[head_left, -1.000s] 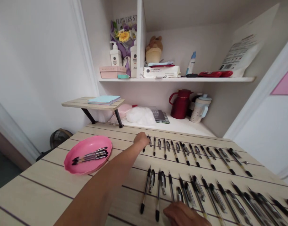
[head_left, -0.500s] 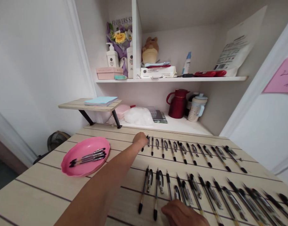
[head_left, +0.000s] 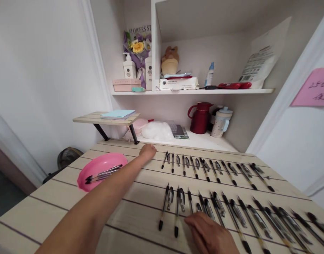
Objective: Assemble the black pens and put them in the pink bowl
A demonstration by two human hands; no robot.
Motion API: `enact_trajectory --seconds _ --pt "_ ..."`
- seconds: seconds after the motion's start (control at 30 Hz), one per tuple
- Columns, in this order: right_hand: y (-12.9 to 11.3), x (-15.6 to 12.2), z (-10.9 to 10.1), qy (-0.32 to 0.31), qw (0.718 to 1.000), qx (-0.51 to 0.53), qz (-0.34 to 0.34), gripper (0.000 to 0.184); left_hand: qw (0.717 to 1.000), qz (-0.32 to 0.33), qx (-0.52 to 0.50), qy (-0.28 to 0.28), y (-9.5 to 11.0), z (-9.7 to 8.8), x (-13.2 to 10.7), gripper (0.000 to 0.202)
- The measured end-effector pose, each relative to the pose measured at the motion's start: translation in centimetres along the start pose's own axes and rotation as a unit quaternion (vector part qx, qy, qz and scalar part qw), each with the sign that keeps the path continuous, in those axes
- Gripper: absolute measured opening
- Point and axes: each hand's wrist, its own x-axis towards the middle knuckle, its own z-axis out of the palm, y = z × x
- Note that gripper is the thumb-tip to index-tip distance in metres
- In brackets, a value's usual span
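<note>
Our left hand (head_left: 148, 151) reaches over the table (head_left: 135, 218), its fingers curled out of sight, so we cannot tell whether they hold anything. Just right of those fingers begins the back row of pens (head_left: 215, 171); nearer us and to their left sits the pink bowl (head_left: 106, 160) with more pens (head_left: 103, 174). Our right hand (head_left: 211, 234) bends its fingers close together at the front row of pens (head_left: 177, 211), and we cannot tell what, if anything, they grip.

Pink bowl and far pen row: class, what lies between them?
In the head view, the left hand and forearm lie between the bowl and far pen row, with tabletop showing around them.
</note>
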Motion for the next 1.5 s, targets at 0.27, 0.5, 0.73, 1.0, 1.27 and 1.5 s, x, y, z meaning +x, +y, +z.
enact_trajectory --seconds 0.27,0.5,0.73,1.0,1.27,1.5 --pt "-0.7 0.0 0.0 0.085 0.993 -0.046 0.067 0.023 0.999 0.011 0.035 0.016 -9.5 -9.6 -4.5 0.03" --pt "-0.2 -0.2 0.9 0.117 0.989 -0.064 0.058 0.024 0.994 -0.027 0.086 -0.059 -15.4 -12.2 -9.6 0.043" --pt "0.3 -0.5 1.5 0.137 0.984 -0.097 0.057 0.024 0.992 -0.031 0.098 -0.077 -16.5 -10.9 -11.5 0.034" --pt "0.2 -0.2 1.2 0.124 0.985 -0.103 0.064 0.026 0.995 -0.045 0.073 -0.049 -16.7 -10.8 -11.7 0.012" --pt "0.6 -0.2 1.7 0.126 0.987 -0.081 0.06 0.026 0.999 -0.037 -0.017 0.025 -14.9 -11.9 -13.1 0.012" --pt "-0.8 2.9 0.4 0.178 0.95 0.134 0.22 0.032 0.971 0.015 -0.234 -0.037 -7.1 -7.9 -17.0 0.022"
